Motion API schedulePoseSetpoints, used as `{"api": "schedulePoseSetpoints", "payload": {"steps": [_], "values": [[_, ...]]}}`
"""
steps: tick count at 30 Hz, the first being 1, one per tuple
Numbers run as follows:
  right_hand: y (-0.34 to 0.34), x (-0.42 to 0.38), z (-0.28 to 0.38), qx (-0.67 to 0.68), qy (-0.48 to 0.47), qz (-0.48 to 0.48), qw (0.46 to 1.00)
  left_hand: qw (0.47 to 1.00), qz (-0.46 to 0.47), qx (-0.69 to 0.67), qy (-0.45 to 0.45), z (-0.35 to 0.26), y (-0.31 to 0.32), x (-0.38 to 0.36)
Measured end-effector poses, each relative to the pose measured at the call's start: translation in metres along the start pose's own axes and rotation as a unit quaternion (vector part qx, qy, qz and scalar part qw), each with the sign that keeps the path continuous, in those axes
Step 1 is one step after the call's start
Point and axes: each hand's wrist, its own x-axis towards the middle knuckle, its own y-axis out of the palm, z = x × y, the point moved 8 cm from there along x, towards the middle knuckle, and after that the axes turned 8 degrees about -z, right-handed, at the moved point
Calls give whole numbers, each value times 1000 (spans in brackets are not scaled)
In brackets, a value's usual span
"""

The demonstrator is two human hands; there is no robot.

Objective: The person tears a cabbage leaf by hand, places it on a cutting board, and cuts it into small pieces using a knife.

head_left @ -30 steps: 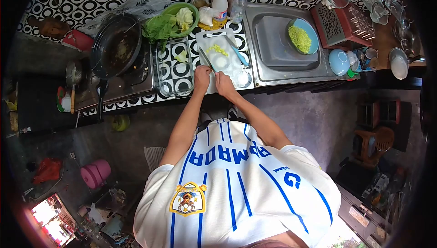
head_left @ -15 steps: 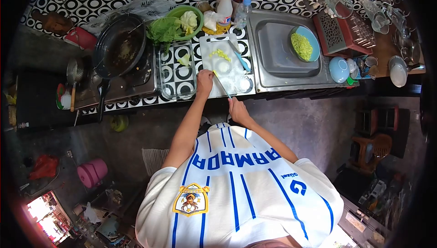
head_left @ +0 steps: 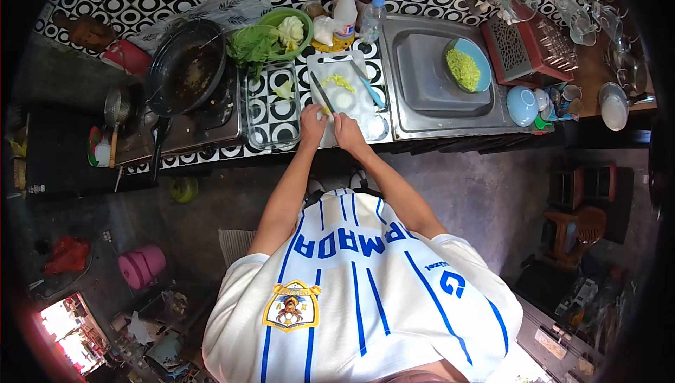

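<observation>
Both arms reach forward to the white cutting board [head_left: 349, 94], hands side by side; the left hand [head_left: 312, 122] grips a knife [head_left: 322, 94], the right hand [head_left: 346, 128] rests curled, grip unclear

Knife [head_left: 320, 92] angled across white cutting board [head_left: 349, 66]; yellow-green shreds [head_left: 339, 81] beside blade.

The white plastic cutting board [head_left: 346, 94] has little free room. A clear glass baking dish [head_left: 270, 109] stands close on one side. The shiny metal sink [head_left: 430, 77] sits close on the other.
</observation>
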Motion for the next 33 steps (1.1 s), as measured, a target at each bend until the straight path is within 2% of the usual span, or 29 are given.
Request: {"api": "schedulePoseSetpoints", "payload": {"steps": [6, 14, 18, 22, 25, 29, 33], "values": [[7, -15, 0, -15, 4, 9, 1000, 999, 31, 31, 6, 3, 7, 0], [25, 1, -9, -31, -20, 10, 999, 999, 10, 32, 26, 3, 8, -1], [19, -18, -18, -64, -23, 15, 998, 999, -13, 19, 33, 2, 7, -4], [-17, -79, -42, -90, 18, 40, 995, 999, -2, 30, 24, -3, 5, 0], [-30, -93, -41, -93, 73, 81, 990, 999, -5, 26, 18, 1, 5, -6], [6, -51, -35, -94, 4, 47, 994, 1000, 0, 23, -9, 1, 4, -4], [32, 13, -10, -52, 47, 6, 998, 999, -30, 9, -20, 8, 5, -10]]}}
